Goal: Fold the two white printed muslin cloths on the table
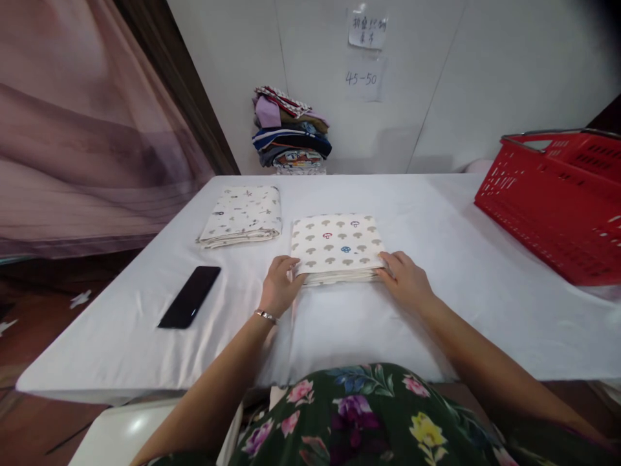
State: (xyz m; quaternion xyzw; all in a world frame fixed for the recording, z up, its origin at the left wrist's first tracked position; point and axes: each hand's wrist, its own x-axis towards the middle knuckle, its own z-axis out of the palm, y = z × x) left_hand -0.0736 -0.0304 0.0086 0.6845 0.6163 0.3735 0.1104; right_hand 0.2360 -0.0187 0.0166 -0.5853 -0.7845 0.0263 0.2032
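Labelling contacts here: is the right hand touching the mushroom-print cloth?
Touching. The head view shows the right hand lapping over the near right corner of the mushroom-print cloth, no gap between.

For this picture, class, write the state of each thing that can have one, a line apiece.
Mushroom cloth: folded in layers, flat
Left hand: holding its near left corner
Right hand: holding its near right corner
Second cloth: folded, flat
Phone: flat, unlit
Cloth pile: stacked
Basket: contents hidden
Curtain: hanging
Paper notes: stuck up, written on
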